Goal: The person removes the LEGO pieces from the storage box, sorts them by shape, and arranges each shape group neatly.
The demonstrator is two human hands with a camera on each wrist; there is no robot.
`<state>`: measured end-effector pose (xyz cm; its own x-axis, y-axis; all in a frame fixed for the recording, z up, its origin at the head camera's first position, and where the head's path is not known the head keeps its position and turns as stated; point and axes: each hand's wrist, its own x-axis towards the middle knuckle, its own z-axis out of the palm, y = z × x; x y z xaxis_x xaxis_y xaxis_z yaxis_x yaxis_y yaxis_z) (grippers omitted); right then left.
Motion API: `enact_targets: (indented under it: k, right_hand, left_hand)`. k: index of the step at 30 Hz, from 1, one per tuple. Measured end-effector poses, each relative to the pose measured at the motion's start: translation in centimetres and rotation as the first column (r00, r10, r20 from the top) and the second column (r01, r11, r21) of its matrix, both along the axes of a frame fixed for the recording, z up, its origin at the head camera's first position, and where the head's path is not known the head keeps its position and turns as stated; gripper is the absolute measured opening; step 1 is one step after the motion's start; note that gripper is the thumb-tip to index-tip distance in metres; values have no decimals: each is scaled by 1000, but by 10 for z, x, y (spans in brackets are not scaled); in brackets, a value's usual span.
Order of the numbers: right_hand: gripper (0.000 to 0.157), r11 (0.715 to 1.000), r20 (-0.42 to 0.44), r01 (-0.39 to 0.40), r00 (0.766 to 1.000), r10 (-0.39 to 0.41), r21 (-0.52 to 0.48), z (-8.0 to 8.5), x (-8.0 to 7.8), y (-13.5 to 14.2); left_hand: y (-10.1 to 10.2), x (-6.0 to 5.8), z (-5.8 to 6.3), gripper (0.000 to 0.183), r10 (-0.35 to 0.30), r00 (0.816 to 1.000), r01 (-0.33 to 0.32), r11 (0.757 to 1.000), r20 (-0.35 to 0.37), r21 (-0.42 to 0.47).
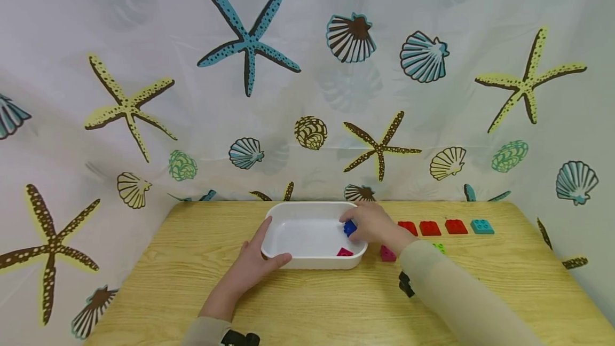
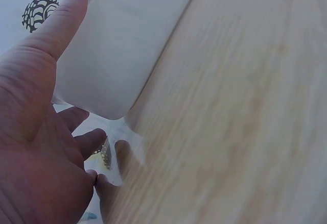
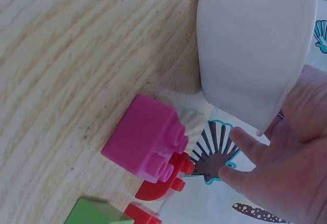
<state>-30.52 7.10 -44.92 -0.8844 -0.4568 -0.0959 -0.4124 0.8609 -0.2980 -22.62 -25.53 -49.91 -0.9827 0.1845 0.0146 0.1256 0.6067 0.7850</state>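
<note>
A white plastic tub (image 1: pixel 314 264) stands on the wooden table. At its left end, my left hand (image 1: pixel 246 270) touches the front-left corner, thumb along the front rim and index finger by the left side. In the left wrist view the thumb of this left hand (image 2: pixel 36 101) lies extended against the tub (image 2: pixel 120 40). Over the tub's right end, my right hand (image 1: pixel 372 223) pinches a blue toy building block (image 1: pixel 349 228) inside the tub. A pink block (image 1: pixel 344 252) lies near the front right corner inside. The right wrist view hides the blue block behind the tub wall (image 3: pixel 250 45).
Right of the tub sit a magenta block (image 1: pixel 387 254), a row of red blocks (image 1: pixel 455 227), a teal block (image 1: pixel 482 227) and a green block (image 1: pixel 439 248), partly behind the right sleeve. A curtain (image 1: pixel 307 95) with starfish and shells hangs behind the table (image 1: pixel 326 308).
</note>
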Motion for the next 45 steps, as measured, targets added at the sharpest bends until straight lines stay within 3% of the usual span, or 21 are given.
enact_targets:
  k: [24, 33, 39, 45]
  right_hand:
    - [34, 999, -11, 31, 999, -31, -33, 0, 4, -1]
    - [37, 975, 3, 65, 998, -66, -210, 11, 10, 2]
    - [37, 963, -36, 72, 996, -84, -259, 20, 17, 6]
    - [39, 938, -12, 120, 991, -131, -325, 28, 24, 13]
  left_hand:
    - [0, 1, -1, 117, 10, 1000, -10, 1000, 10, -5]
    - [0, 1, -1, 116, 9, 1000, -9, 1000, -2, -7]
    - [-2, -2, -3, 116, 2, 1000, -2, 1000, -10, -10]
    - [-1, -2, -3, 117, -2, 1000, 2, 1000, -6, -8]
